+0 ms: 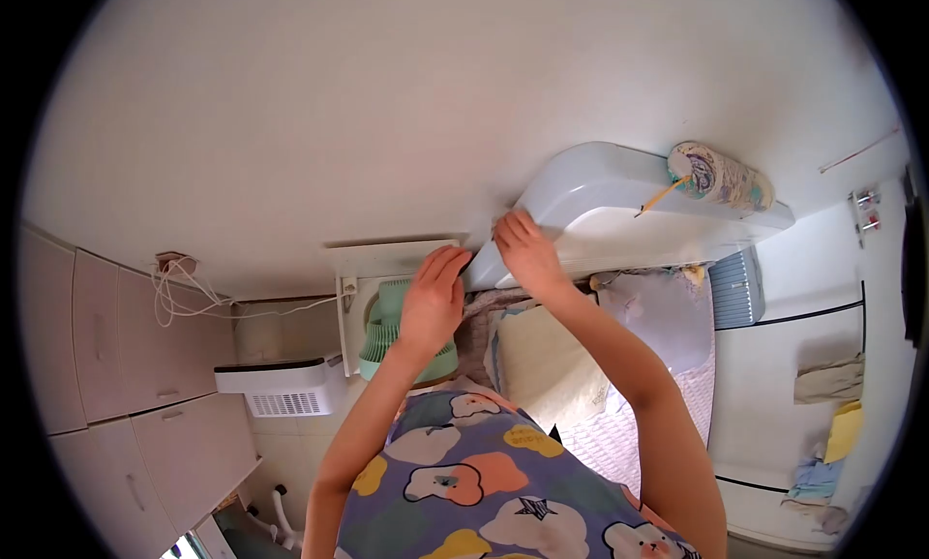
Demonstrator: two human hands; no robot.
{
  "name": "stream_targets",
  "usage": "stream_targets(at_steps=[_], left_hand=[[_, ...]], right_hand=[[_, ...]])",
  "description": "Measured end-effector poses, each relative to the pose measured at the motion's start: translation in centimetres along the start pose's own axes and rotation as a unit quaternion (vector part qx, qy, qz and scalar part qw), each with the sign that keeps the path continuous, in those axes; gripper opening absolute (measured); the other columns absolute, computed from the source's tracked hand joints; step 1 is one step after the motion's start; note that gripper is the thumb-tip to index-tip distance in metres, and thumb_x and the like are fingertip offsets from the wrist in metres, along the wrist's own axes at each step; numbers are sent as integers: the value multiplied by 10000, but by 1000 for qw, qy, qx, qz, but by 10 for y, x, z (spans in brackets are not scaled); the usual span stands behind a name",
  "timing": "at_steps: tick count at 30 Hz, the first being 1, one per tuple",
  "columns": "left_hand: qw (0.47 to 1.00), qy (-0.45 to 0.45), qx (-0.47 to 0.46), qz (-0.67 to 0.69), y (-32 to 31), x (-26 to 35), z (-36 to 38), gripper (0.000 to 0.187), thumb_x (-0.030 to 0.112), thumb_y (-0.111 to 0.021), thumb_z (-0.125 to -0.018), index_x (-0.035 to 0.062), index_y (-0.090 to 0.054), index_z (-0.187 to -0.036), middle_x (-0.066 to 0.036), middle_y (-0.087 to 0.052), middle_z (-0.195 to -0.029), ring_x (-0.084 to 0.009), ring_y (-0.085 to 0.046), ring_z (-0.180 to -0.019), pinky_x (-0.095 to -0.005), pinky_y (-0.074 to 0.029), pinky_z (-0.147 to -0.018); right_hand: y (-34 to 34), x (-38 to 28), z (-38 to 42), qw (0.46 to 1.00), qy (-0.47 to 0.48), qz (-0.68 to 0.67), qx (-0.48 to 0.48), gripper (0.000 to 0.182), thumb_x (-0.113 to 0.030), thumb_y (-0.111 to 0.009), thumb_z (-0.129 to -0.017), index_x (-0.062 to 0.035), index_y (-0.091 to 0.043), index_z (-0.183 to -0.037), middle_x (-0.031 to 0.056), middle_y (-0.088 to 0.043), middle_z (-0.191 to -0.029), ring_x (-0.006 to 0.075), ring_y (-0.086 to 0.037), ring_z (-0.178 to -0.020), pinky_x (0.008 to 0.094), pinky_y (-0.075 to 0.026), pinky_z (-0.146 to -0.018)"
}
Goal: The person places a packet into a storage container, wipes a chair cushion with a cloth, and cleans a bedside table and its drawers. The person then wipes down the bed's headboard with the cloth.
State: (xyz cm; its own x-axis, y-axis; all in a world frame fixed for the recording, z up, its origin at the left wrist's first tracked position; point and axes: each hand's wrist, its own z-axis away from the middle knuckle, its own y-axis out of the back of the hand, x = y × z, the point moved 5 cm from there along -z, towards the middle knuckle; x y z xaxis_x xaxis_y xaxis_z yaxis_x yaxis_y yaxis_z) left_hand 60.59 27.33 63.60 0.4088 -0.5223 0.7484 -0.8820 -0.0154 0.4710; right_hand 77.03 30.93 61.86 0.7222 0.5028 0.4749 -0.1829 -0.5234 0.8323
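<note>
Both hands are reaching out to a pale blue plastic lid-like cover (600,196) lying against a plain white surface (387,104). Right hand (527,252) is pressing on the cover's near corner, fingers together and curled over its edge; can't tell if they're actually gripping. Left hand (433,298) is resting w/ fingers together, tips touching the edge of a white flat panel (392,259) just beside that corner, not clamped on anything. A green fan (387,332) is sitting under the left wrist. A patterned roll (721,177) w/ a yellow stick is lying on the cover's far end, well apart from both hands. White surface around the cover is giving open room; bed w/ quilt (629,404) is lying beneath the right forearm, cabinets (126,365) lining the left side.
</note>
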Motion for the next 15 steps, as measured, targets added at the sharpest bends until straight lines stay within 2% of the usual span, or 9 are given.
stream_targets(at_steps=[4, 7, 10, 13, 15], left_hand=[[999, 25, -26, -32, 22, -15, 20, 338, -79, -562, -766, -6, -612, -1092, -138, -611, -1145, -328, -557, -1109, -414, -474, -925], [997, 28, -61, -24, 28, -19, 24, 342, -77, -565, -775, 4, -610, -1103, -144, -610, -1154, -340, -559, -1105, -410, -474, -928], [997, 12, -79, -12, 26, -14, 19, 328, -76, -567, -779, 8, -614, -1093, -136, -616, -1145, -337, -562, -1102, -412, -474, -927], [996, -27, -87, -6, 19, 1, 7, 319, -73, -570, -775, 15, -623, -1077, -117, -630, -1129, -325, -570, -1100, -418, -478, -920], [994, -50, -95, -3, 16, 12, 1, 316, -71, -572, -777, 14, -624, -1077, -116, -630, -1138, -327, -569, -1104, -420, -479, -920]], right_hand=[[-56, -28, 15, 994, 26, -28, -105, 132, -113, -577, -711, -63, -678, -779, 61, -593, -948, 218, -517, -1035, 349, -363, -996], [-24, -10, 0, 993, 10, -4, -118, 233, -122, -581, -708, -43, -671, -908, 56, -596, -1017, 215, -519, -1078, 362, -381, -946], [56, 32, -18, 995, -53, 51, 64, 251, -144, -593, -714, -73, -686, -936, 51, -599, -1055, 217, -523, -1063, 358, -373, -930], [112, 71, -6, 973, -146, 54, 169, 185, -117, -584, -768, -100, -677, -927, 47, -590, -1062, 225, -530, -1074, 355, -411, -922], [122, 96, 15, 923, -286, -51, 253, 209, -102, -601, -765, -96, -667, -963, 56, -585, -1068, 245, -543, -1038, 356, -448, -864]])
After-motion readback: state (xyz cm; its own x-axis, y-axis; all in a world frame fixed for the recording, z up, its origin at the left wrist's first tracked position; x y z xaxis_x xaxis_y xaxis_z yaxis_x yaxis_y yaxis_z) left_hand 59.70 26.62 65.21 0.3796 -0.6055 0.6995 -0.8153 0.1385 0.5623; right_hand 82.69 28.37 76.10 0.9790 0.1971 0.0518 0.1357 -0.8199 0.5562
